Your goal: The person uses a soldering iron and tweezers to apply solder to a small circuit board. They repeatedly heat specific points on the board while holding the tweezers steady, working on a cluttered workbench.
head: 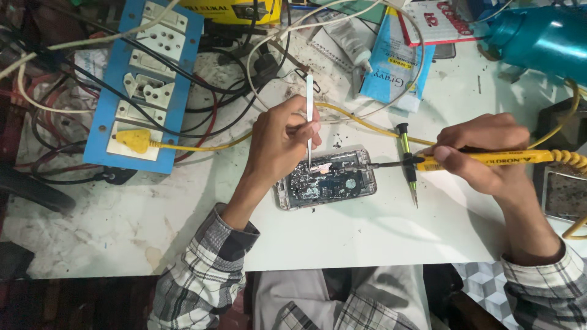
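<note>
The opened phone (325,179) lies on the white table (367,232), just in front of the person. Left hand (278,143) pinches silver tweezers (309,116), tips down on the circuit board. Right hand (486,150) grips a yellow soldering iron (483,159), its tip touching the phone's right edge, beside a small screwdriver (408,162)

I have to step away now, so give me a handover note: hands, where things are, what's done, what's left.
Left hand: holds white tweezers, tips down on the circuit board inside the opened phone.
Right hand: grips a yellow soldering iron, tip at the phone's right edge.
Phone lies on the white table; a small screwdriver lies beside it; the iron's yellow plug sits in the blue socket board.
Done: the phone is open, board exposed.
Left: soldering and closing the phone.
</note>
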